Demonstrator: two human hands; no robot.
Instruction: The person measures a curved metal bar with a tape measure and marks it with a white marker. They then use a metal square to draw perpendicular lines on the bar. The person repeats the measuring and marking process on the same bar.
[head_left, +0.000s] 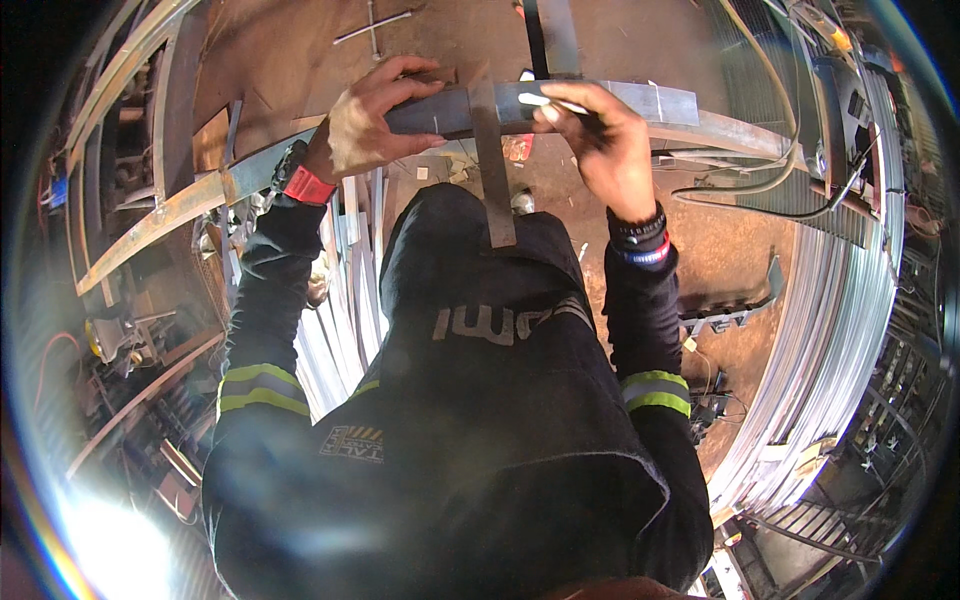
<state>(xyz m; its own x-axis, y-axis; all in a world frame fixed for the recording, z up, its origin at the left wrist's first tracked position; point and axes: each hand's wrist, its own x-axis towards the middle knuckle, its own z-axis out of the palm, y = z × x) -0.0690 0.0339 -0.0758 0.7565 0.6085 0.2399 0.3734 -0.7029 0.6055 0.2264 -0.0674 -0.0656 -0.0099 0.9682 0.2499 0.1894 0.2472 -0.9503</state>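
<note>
A long grey steel bar (660, 103) runs crosswise in front of me, just beyond my knees. Across it lies a flat, rust-brown metal strip (491, 165), perhaps the blade of a square, with its near end over my lap. My left hand (372, 118) is closed around the bar left of the strip, fingers on the far edge and thumb on the near edge. To the right of the strip, my right hand (607, 140) pinches a white chalk stick (537, 100) at the bar's face. Thin white marks show on the bar.
A cross-shaped metal tool (373, 30) lies on the brown floor ahead. Long metal lengths (825, 370) are stacked at the right, and more (340, 340) lie at the left. A cable (745, 190) loops at the right. Metal framing (150, 225) stands on the left.
</note>
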